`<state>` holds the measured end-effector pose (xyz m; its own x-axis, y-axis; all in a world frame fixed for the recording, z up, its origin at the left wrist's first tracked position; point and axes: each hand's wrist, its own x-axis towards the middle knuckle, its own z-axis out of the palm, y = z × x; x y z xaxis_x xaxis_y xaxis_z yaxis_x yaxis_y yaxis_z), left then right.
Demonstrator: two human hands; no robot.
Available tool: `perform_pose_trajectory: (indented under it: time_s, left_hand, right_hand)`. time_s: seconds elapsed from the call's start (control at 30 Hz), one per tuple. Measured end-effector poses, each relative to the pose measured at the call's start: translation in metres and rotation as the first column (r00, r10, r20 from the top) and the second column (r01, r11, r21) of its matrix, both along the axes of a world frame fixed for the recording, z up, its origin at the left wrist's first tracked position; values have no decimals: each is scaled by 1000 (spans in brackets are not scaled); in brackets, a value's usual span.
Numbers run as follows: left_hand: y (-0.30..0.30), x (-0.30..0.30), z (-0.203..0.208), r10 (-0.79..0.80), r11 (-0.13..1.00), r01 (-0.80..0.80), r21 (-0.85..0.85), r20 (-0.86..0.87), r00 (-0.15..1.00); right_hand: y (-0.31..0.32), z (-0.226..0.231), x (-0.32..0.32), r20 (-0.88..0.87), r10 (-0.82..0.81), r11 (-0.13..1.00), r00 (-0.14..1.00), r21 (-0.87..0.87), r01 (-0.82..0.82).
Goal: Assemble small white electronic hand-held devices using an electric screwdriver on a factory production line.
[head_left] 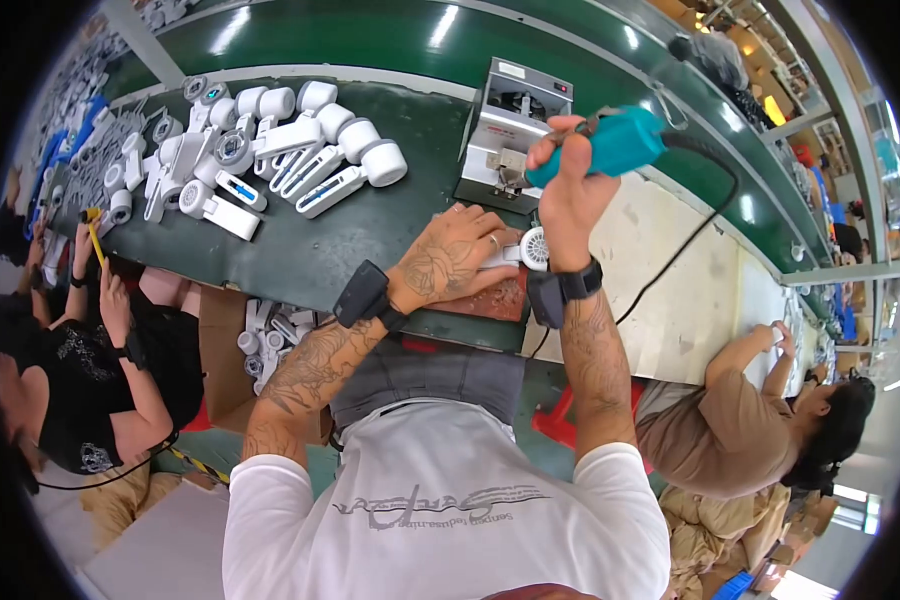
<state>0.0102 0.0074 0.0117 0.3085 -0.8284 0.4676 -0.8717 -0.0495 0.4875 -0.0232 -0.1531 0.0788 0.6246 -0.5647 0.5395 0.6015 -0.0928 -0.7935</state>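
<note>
White fan (535, 249) lies held under left hand (450, 255); right hand (576, 190) grasps teal corded tool (625, 142).

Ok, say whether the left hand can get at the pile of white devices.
Likely yes: bare green tabletop lies between left hand and pile, though that hand seems busy with a white fan.

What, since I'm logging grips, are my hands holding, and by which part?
Right hand: teal tool, by its body's end opposite the cord. Left hand: on the white fan, over its handle; grip hidden.
</note>
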Motion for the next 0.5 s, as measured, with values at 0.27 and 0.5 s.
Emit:
perform_pose_trajectory:
  time_s: [0.27,0.5]
  left_hand:
    - [-7,0,-13,71,997,-70,21,-54,996]
    - [-16,2,-18,-13,1000,13,-2,-47,999]
  right_hand:
    - [1,7,20,-170,-88,989,981,-133,65]
    - [-2,-11,27,-217,-109,989,970,-118,84]
